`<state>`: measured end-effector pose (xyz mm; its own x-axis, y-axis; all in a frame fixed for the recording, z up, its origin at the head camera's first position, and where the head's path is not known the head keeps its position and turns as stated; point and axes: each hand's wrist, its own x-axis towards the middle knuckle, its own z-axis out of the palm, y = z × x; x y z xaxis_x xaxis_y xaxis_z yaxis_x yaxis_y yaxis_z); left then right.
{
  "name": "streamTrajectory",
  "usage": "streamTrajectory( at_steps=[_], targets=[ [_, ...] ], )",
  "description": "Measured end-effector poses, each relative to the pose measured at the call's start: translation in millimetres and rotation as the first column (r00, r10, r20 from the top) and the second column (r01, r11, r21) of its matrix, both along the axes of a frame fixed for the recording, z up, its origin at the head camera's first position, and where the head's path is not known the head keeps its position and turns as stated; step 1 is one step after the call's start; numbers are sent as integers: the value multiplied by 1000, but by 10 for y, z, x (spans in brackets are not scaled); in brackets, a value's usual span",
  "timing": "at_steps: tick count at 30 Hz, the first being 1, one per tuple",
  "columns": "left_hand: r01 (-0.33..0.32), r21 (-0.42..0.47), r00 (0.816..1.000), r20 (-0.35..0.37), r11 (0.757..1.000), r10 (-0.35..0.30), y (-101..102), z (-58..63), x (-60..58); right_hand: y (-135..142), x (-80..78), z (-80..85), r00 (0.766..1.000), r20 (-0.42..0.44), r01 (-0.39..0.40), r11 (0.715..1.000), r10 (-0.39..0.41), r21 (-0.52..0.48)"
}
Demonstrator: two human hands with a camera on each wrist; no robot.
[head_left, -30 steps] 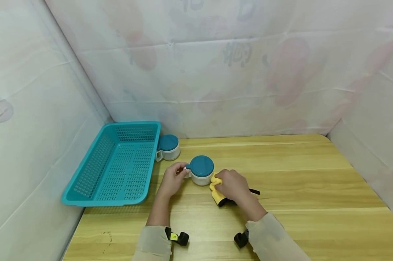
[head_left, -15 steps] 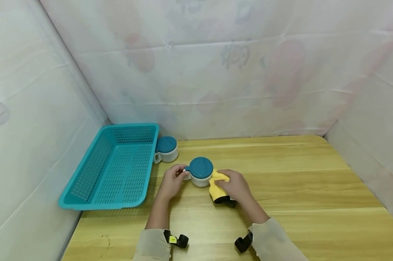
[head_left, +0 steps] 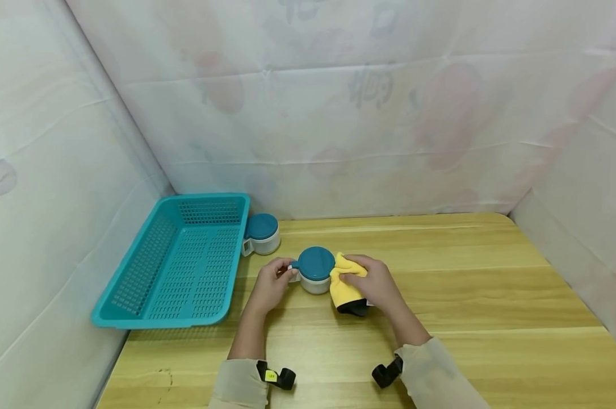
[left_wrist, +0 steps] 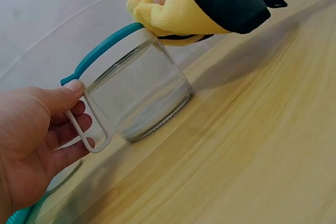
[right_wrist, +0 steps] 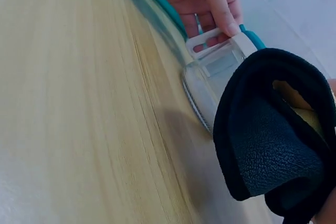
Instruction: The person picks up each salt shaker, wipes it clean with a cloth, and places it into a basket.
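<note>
A glass jar (left_wrist: 139, 87) with a white collar, a handle and a blue lid (head_left: 316, 263) stands upright on the table. My left hand (head_left: 270, 286) grips its white handle (left_wrist: 93, 129), thumb on top near the lid's tab and fingers curled behind. On the jar's other side, my right hand (head_left: 376, 282) holds a bunched cloth (head_left: 346, 287), yellow on one face and dark on the other. The cloth lies against the upper side of the jar at the lid's edge. In the right wrist view the cloth's dark face (right_wrist: 275, 150) hides part of the jar, and most of the right hand is out of sight.
A turquoise plastic basket (head_left: 197, 323) stands at the left of the wooden table (head_left: 471, 284). Between basket and back wall edge, a second jar (head_left: 263, 234) with a blue lid sits close to the basket's rim. Fabric-covered walls (head_left: 308, 130) enclose the back and sides.
My right hand has shifted slightly up and right, and the cloth has moved from the jar's lower side up to the lid's edge. My left hand keeps its hold on the handle.
</note>
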<state>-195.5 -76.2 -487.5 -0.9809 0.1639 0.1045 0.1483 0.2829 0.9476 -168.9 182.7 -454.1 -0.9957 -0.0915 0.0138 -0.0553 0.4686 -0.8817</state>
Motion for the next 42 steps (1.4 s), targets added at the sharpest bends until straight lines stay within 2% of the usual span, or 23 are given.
streamTrajectory(
  at_steps=[5,8,14,19,26,30,32,34,38,42],
  targets=[
    [11,1,1000,-12,1000,-11,16,10,8,4,-27,-17,999,39,-19,1000,18,16],
    [12,3,1000,-19,1000,-12,25,8,11,-1,-49,-44,999,40,-18,995,14,95],
    [1,-1,1000,-11,1000,-1,31,16,26,-35,-60,-104,998,54,-35,964,22,265],
    [-4,-3,1000,-7,1000,4,22,19,22,-78,-53,-90,998,35,-58,918,48,391],
    [-7,-1,1000,-22,1000,7,-7,16,16,-141,-82,-67,993,-10,-88,819,114,568],
    [2,-2,1000,-18,1000,-2,-14,11,21,-169,-85,-39,992,-17,-92,795,127,599],
    [2,-1,1000,-9,1000,-2,-19,2,25,-172,-83,-49,992,-9,-95,799,125,594],
    [0,-1,1000,-4,1000,0,-26,-10,25,-163,-78,-80,994,-5,-88,814,111,574],
    [5,1,1000,-11,1000,-4,-35,-22,20,-126,-68,-153,999,-2,-41,884,47,467],
    [5,7,1000,-17,1000,-4,-34,-16,22,-85,-67,-190,1000,6,12,955,-14,297]
  ],
)
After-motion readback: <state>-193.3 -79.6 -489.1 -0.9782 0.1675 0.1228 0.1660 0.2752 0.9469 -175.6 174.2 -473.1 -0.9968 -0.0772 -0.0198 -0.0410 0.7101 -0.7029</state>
